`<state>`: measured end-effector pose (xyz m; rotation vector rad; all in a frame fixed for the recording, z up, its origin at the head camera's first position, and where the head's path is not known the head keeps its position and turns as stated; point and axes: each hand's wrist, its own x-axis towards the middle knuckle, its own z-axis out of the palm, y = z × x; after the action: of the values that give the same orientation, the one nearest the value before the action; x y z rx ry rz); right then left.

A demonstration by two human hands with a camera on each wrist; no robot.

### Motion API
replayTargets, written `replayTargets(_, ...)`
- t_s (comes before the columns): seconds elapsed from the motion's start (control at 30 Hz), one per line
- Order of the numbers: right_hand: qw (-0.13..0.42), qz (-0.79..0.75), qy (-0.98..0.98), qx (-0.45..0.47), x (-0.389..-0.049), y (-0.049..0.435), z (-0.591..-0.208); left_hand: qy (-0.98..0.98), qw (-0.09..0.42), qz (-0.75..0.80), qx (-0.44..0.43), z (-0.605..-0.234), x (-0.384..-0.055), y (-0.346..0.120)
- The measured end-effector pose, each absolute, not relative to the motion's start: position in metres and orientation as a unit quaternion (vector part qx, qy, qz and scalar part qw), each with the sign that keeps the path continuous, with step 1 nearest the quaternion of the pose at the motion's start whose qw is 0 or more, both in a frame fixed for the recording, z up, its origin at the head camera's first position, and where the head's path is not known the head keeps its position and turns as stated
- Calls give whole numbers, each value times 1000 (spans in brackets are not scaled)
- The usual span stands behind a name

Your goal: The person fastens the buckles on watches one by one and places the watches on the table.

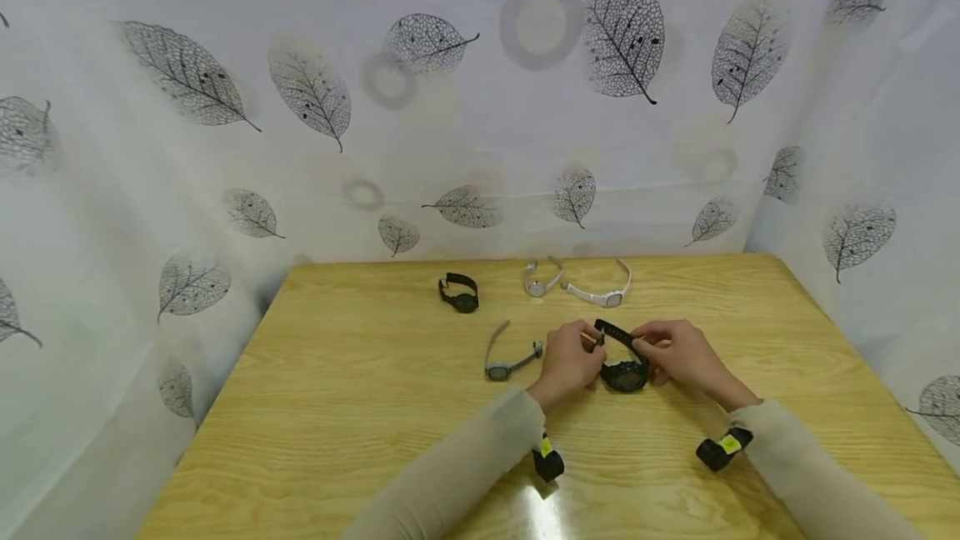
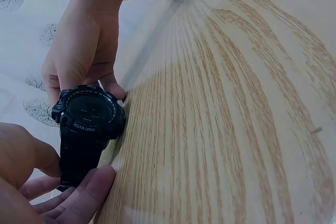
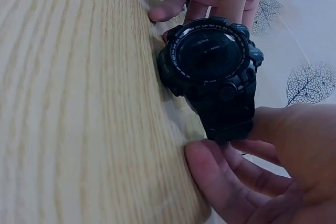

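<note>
Below and right of the head view's centre, the left hand and right hand hold a black watch, fingers pinching its strap. A grey watch lies on the surface further left.

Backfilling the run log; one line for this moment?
black sport watch: between hands; left hand: pinches strap; right hand: pinches strap; grey watch: on table, left of left hand

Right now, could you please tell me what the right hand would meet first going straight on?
Probably the nearer black watch, which the right hand is touching; depth there is unclear.
</note>
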<state>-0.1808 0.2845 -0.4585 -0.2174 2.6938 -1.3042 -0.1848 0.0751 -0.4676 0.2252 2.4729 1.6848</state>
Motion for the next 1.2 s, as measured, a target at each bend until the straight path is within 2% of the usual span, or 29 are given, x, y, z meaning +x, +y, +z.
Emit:
replayTargets(0.17, 73, -464, 880, -69, -177, 285, -458, 812, 77, 574, 70, -468, -184, 75)
replayTargets(0.4, 59, -487, 869, -61, -175, 291, -460, 848, 22, 521, 90, -471, -186, 74)
replayTargets(0.73, -12, -530, 843, -91, -168, 289, -456, 799, 19, 594, 97, -468, -188, 70)
replayTargets(1.0, -86, -536, 832, -110, -166, 289, -449, 739, -11, 659, 137, -458, -187, 66)
replayTargets(1.2, -100, -568, 809, -114, -164, 291, -444, 721, -13, 673, 166, -454, -185, 62)
